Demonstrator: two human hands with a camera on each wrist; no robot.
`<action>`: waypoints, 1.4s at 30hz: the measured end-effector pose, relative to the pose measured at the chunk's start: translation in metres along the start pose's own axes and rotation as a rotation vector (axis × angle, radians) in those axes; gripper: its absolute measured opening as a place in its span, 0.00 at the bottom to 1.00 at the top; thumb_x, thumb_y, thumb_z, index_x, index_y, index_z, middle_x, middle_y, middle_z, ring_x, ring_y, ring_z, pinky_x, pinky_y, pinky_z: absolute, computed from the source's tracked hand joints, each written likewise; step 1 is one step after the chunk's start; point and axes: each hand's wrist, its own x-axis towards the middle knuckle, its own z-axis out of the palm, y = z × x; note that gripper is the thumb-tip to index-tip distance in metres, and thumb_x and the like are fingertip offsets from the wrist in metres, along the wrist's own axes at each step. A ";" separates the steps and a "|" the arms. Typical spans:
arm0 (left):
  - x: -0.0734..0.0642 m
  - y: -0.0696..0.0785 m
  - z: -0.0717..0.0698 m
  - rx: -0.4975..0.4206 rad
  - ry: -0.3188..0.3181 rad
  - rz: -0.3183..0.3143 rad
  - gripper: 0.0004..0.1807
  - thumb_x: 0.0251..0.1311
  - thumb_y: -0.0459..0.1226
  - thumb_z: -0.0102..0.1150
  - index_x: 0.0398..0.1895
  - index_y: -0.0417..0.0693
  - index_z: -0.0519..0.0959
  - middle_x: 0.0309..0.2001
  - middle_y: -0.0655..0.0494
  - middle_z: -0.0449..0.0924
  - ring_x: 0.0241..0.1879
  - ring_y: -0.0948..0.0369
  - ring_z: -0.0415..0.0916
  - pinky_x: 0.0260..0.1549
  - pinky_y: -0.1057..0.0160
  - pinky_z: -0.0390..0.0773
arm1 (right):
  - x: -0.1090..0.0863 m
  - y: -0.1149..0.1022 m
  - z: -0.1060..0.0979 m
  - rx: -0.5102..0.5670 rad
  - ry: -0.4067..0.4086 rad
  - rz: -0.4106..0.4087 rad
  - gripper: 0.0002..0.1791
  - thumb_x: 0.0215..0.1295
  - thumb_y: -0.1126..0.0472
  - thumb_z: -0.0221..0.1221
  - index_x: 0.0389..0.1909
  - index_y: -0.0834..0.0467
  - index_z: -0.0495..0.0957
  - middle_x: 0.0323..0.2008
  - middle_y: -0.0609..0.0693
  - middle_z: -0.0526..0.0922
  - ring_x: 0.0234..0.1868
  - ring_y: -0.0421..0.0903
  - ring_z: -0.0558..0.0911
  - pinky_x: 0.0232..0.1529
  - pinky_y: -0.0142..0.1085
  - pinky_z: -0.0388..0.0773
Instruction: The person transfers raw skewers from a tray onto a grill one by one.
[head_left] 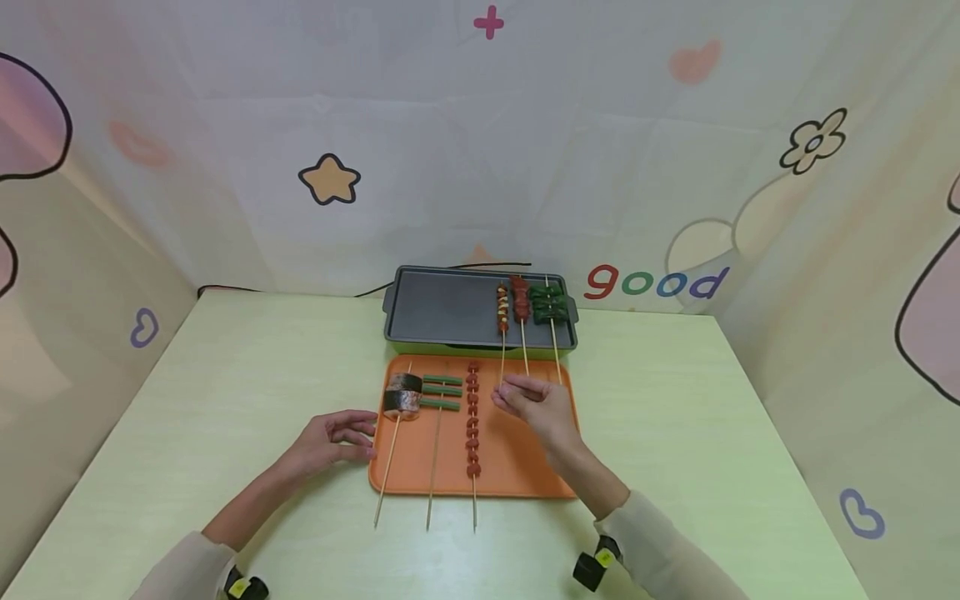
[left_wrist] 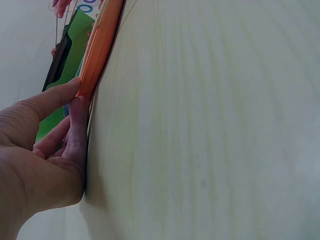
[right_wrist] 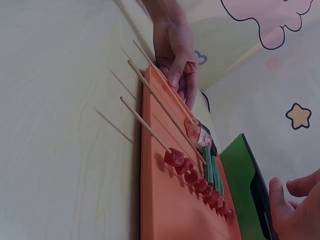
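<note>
In the head view my right hand pinches the lower stick of a skewer of small red and pale pieces, whose loaded part lies over the grey griddle pan. Right of it on the pan are a red meat skewer and a green leafy skewer. At the left edge of an orange tray is my left hand, its thumb and fingertips touching the rim, fingers loosely bent. On the tray lie a dark-banded roll skewer, a green-bean-like skewer and a red-chunk skewer.
The pan has a green base and stands against the back curtain, right behind the tray. A black cord runs along the table's back edge. Stick ends jut past the tray's front edge over the pale table.
</note>
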 end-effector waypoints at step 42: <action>0.000 0.000 0.000 0.017 0.012 -0.003 0.33 0.61 0.32 0.69 0.69 0.32 0.71 0.55 0.43 0.84 0.43 0.68 0.83 0.44 0.71 0.81 | -0.081 0.063 -0.037 -0.019 -0.414 0.225 0.25 0.69 0.68 0.63 0.60 0.80 0.72 0.51 0.68 0.86 0.49 0.47 0.89 0.52 0.37 0.84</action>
